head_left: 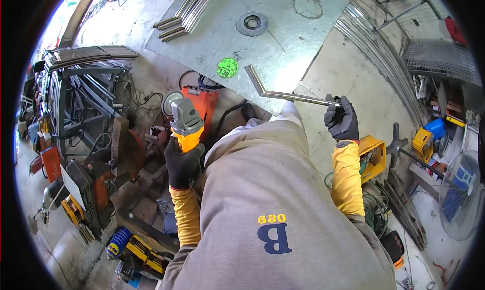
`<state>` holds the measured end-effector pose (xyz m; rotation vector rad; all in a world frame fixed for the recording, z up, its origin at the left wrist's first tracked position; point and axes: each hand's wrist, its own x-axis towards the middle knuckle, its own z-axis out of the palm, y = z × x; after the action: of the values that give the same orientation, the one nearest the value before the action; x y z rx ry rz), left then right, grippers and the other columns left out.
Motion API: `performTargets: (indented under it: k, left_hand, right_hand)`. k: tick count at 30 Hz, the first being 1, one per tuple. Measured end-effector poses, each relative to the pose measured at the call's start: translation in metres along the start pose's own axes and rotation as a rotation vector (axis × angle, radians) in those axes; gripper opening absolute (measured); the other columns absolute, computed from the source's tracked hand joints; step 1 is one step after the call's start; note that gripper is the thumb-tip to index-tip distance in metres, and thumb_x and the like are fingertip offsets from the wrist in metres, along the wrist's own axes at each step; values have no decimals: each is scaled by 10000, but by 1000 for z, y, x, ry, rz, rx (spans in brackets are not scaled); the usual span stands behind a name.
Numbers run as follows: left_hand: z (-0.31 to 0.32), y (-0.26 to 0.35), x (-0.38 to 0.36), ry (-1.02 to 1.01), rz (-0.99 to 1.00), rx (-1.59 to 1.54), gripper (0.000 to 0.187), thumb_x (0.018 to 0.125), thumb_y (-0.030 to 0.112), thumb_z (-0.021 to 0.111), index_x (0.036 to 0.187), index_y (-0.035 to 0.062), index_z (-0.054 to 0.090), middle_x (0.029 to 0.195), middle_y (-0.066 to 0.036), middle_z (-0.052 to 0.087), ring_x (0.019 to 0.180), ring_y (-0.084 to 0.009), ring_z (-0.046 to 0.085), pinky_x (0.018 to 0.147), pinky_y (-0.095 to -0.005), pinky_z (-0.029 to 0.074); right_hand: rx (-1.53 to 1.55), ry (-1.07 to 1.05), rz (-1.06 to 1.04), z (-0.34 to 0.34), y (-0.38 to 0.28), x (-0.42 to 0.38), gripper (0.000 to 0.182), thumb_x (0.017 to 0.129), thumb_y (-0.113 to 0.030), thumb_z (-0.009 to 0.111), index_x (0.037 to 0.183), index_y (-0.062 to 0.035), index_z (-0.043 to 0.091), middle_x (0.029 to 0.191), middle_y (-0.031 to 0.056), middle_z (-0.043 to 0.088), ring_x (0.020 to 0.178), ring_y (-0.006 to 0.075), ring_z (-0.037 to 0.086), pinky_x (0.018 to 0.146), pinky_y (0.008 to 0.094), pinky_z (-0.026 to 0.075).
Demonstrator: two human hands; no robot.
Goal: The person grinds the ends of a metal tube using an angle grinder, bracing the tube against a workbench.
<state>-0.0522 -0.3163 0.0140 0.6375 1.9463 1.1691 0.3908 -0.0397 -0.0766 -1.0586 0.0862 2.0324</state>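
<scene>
My left hand (184, 164), in a dark glove, is closed around the yellow body of an angle grinder (187, 121). The grinder's grey head points up, and a round disc sits at its upper left. My right hand (343, 119), also gloved, grips one end of a bent metal tube (298, 97). From that hand the shiny tube runs left, then angles up over the near edge of the metal table (202, 47). A flap disc (252, 23) and a round green label (227, 67) lie on the tabletop.
Several short metal tubes (189, 12) lie at the table's far left. Long tubes (384, 57) stretch along the floor at right. An orange machine (202, 102) stands beside the grinder. A metal rack (76, 95) is at left; a fan (458, 195) is at right.
</scene>
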Motion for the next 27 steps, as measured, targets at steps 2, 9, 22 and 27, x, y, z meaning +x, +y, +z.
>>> performTargets:
  k: [2,9,22,27]
  left_hand:
    - [-1,-3,1,-10,18,13,489,836,-21,822,1312,-9,710,1125,-21,784,985,-116,711,915,-313,576]
    - [6,10,1,-90,4,29,511,838,-13,828,1333,-15,701,1154,-35,779,1015,-128,719,935,-321,572]
    - [11,20,12,-215,2,87,537,850,22,853,1362,-19,695,1178,-65,798,1020,-146,741,944,-329,591]
    - [11,23,12,-230,9,135,557,847,43,872,1369,-20,691,1178,-78,811,1034,-146,757,955,-337,600]
  right_hand:
    - [43,-78,52,-7,-1,-11,325,1141,-379,665,1142,-71,767,1321,217,804,923,284,830,738,412,668]
    - [-244,-245,43,-19,-7,-48,643,1142,-631,554,1447,-83,694,1313,213,795,977,312,814,750,398,665]
    - [-1129,-126,202,22,-18,-87,569,1164,-500,590,1328,23,742,820,47,716,571,97,588,534,250,473]
    - [-1397,-180,93,23,17,-75,344,1139,-333,699,1184,-6,794,739,-34,594,592,53,491,545,255,403]
